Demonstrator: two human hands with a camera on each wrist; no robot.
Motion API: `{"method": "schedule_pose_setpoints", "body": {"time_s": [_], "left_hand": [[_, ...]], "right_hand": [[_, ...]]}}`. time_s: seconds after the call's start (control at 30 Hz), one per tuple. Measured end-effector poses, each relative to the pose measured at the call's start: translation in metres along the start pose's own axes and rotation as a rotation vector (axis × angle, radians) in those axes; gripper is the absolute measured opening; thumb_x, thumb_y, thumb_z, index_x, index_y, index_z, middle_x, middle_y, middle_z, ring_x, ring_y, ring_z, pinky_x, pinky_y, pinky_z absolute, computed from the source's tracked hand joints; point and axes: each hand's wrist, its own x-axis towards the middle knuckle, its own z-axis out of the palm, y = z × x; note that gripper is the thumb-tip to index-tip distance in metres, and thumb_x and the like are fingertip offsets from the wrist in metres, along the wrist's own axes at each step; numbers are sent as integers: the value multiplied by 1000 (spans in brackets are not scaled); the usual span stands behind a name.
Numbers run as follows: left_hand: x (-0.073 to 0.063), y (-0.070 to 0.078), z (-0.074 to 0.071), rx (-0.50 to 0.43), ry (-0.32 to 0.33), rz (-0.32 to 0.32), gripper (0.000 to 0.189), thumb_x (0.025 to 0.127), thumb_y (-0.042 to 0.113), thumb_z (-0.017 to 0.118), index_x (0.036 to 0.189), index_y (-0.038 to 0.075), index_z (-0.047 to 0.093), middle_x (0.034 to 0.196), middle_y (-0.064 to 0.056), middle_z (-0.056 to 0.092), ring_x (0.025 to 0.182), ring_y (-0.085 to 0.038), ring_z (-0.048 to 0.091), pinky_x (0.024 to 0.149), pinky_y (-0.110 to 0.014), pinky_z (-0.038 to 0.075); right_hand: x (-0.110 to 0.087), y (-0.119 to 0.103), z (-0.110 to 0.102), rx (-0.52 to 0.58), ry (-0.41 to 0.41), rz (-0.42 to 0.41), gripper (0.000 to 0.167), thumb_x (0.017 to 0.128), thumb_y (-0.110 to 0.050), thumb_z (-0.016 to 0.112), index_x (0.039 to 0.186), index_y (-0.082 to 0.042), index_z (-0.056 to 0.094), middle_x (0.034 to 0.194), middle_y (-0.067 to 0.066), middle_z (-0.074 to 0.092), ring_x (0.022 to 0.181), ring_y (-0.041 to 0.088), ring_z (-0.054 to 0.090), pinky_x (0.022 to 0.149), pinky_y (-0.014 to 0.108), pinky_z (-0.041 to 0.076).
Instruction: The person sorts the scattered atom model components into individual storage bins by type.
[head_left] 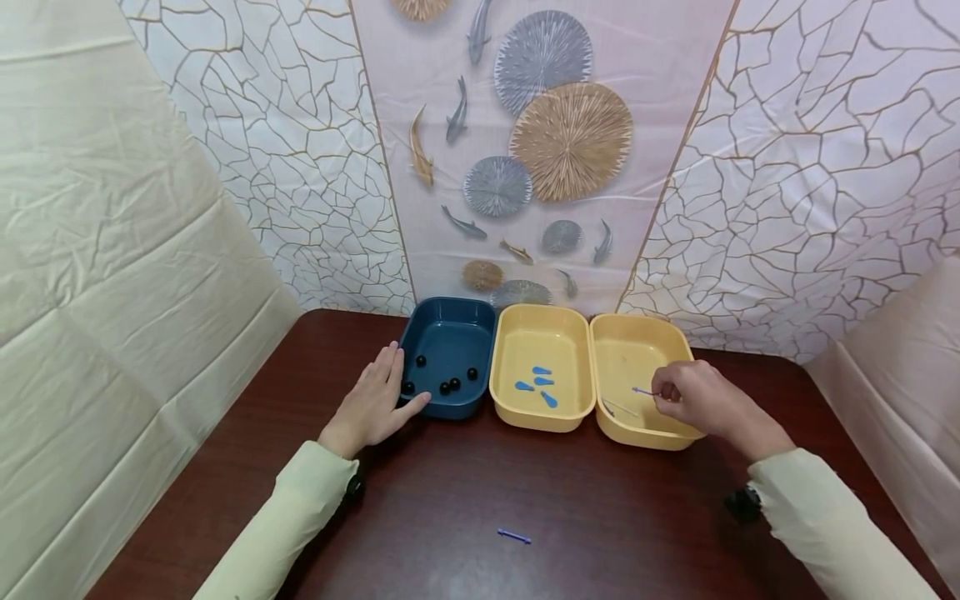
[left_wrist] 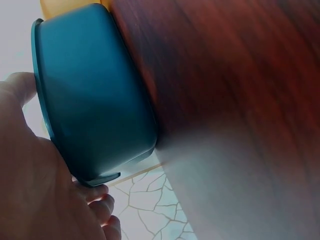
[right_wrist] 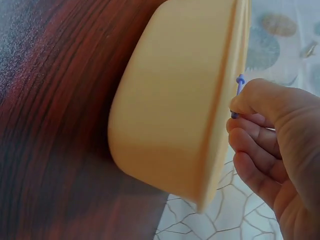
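Note:
My left hand point(head_left: 372, 403) rests with extended fingers against the left rim of a dark blue bin point(head_left: 450, 407), its thumb at the near corner. Several small black balls point(head_left: 472, 374) lie inside that bin. Over the right yellow bin point(head_left: 645, 436), my right hand point(head_left: 693, 395) pinches a small purple stick point(right_wrist: 240, 84) with a knobbed end between thumb and forefinger. Below it, a thin pale stick point(head_left: 621, 408) and a small dark piece lie in the bin, too small to identify. A similar purple stick point(head_left: 514, 536) lies on the table near the front.
Between the blue bin and the right bin stands another yellow bin point(head_left: 543, 422), holding several blue drop-shaped pieces point(head_left: 550, 400). All three bins stand side by side at the back of the dark wooden table point(head_left: 450, 483), before a patterned cloth backdrop point(head_left: 525, 250).

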Motion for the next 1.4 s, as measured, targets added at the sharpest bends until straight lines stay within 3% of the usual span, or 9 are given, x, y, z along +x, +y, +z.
{"method": "schedule_pose_setpoints", "body": {"time_s": [0.47, 0.73, 0.97, 1.23, 1.4], "left_hand": [[0, 5, 1, 5, -2, 3, 97, 105, 59, 51, 166, -7, 16, 177, -24, 11, 165, -44, 13, 132, -60, 19], [1, 5, 1, 6, -19, -1, 96, 105, 61, 48, 166, -6, 14, 177, -23, 10, 165, -43, 12, 133, -59, 17], [1, 6, -1, 12, -20, -9, 97, 105, 61, 48, 167, -6, 14, 177, -23, 10, 165, -43, 12, 133, -59, 17], [1, 3, -2, 27, -17, -10, 97, 105, 61, 48, 167, -6, 13, 177, -24, 11, 165, -44, 13, 132, -61, 18], [2, 2, -2, 33, -15, -7, 97, 105, 62, 47, 166, -6, 14, 177, -25, 11, 164, -45, 14, 132, -61, 20]], "right_hand": [[13, 24, 37, 37, -97, 68, 7, 86, -7, 78, 82, -12, 76, 77, -6, 70, 71, 6, 61, 64, 24, 52], [13, 23, 38, 42, -90, 64, 7, 87, -6, 78, 83, -12, 77, 78, -6, 73, 74, 5, 65, 66, 26, 55], [11, 7, 17, 37, -61, 43, 6, 88, -8, 82, 87, -9, 76, 78, -4, 73, 72, 6, 65, 64, 28, 57], [4, -26, 0, 65, 11, -117, 11, 83, -1, 83, 86, -10, 76, 80, -7, 73, 71, 2, 66, 63, 29, 60], [-1, -51, -4, 45, 23, -189, 12, 83, -2, 84, 91, -8, 77, 85, -3, 75, 75, 8, 69, 67, 28, 61]]}}
